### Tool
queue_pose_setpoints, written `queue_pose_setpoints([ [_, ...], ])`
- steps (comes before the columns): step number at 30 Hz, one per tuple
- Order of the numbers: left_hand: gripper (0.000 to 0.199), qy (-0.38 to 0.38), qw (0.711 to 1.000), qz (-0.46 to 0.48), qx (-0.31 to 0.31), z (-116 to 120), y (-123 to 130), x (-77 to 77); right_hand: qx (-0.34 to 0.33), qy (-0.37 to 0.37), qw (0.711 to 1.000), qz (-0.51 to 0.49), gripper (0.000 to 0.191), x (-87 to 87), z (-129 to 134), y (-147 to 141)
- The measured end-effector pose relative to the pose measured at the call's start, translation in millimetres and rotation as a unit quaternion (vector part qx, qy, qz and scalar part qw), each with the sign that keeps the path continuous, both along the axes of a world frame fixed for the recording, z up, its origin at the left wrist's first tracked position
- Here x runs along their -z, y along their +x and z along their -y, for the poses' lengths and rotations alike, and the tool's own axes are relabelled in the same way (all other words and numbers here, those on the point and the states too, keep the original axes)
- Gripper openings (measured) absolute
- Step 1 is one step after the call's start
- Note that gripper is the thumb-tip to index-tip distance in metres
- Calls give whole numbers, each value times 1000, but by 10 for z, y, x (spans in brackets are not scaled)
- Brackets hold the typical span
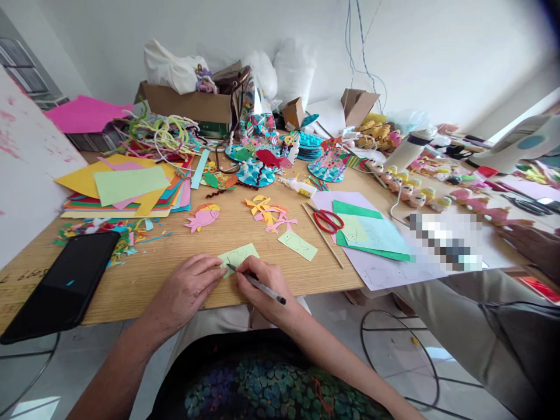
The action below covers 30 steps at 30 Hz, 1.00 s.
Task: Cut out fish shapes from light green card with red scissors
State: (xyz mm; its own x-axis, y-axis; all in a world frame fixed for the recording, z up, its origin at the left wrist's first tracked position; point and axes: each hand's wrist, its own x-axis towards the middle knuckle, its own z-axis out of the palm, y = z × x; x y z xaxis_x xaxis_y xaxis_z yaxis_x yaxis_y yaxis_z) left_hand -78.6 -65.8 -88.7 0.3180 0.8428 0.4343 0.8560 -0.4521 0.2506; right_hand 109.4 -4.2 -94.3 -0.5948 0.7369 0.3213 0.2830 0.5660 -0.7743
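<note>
A small light green paper [245, 252] lies near the table's front edge with a pencil drawing on it. My left hand [189, 286] rests on the table, its fingers extended and their tips at the paper's left edge. In my right hand [266, 289] is a black-and-clear pen [262, 286], its tip on the paper. A second green paper [298, 245] with a drawn fish lies to the right. Behind are a pink paper fish [205, 217] and orange, yellow and pink paper scraps [269, 213].
Red-handled scissors [328, 220] and a thin wooden stick [322, 236] lie right of centre. A black phone [63, 283], paper shreds and stacked coloured paper [131, 186] occupy the left. Another person's hand [531, 245] is at the far right.
</note>
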Motion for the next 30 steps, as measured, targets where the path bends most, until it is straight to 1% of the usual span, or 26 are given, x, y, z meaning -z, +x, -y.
queue_pose_setpoints([
  [13, 32, -1, 1000, -8, -5, 8, -11, 21, -3, 12, 1000, 0, 7, 31, -4, 1],
  [20, 33, -11, 1000, -6, -7, 12, -12, 21, -18, 13, 1000, -4, 7, 18, -9, 12],
  [26, 31, -6, 1000, -1, -7, 14, -9, 23, -16, 17, 1000, 0, 7, 26, -10, 14],
  [30, 31, 2, 1000, -8, -5, 6, -8, 24, -16, -1, 1000, 1, 7, 12, -5, 10],
])
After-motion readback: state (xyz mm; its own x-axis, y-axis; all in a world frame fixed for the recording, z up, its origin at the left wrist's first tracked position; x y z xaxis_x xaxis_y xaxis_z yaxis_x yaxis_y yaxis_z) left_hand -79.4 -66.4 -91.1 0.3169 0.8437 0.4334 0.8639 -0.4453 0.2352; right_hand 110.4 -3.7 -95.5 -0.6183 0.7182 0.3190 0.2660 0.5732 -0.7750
